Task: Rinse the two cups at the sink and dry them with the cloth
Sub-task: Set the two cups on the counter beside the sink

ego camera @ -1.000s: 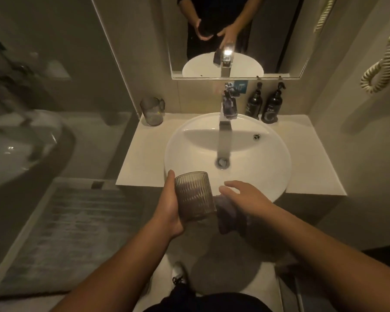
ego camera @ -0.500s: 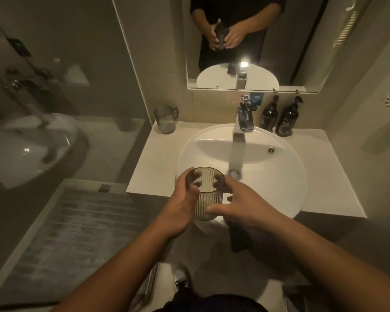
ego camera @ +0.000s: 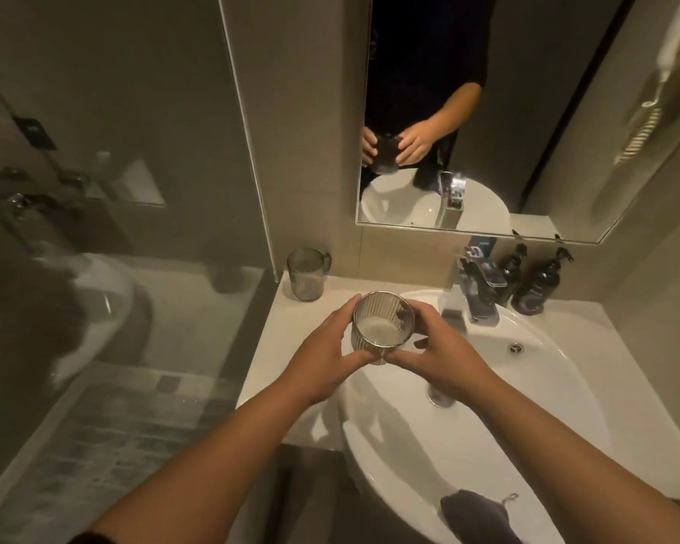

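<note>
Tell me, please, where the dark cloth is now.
In the head view the dark cloth lies on the near rim of the sink, at the bottom right, beneath the right forearm.

head cam | looks forward-down | close over sink (ego camera: 558, 386)

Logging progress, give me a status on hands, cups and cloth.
Left hand and right hand both grip the ribbed cup, upright. Second cup stands on the counter. Cloth on sink rim. Nothing in the way.
</note>
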Action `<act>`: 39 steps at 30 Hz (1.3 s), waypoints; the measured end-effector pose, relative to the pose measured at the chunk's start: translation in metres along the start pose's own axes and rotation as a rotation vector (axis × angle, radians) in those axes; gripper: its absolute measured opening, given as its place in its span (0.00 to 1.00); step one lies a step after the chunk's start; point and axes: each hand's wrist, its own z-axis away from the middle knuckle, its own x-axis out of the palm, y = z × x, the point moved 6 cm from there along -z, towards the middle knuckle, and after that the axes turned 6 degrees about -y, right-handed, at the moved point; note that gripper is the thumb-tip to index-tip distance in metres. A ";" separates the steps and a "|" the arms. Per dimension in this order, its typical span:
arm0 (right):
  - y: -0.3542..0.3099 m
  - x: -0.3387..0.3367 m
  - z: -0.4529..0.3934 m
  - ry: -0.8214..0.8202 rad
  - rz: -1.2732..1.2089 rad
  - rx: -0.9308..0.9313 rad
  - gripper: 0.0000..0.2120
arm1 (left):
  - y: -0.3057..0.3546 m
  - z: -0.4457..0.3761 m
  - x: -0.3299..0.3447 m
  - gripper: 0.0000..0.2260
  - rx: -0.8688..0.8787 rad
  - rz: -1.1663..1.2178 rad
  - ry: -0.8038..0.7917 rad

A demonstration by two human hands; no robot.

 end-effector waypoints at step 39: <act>0.132 0.007 -0.229 0.042 0.322 0.457 0.32 | -0.131 -0.247 0.025 0.32 -0.292 -0.138 -0.101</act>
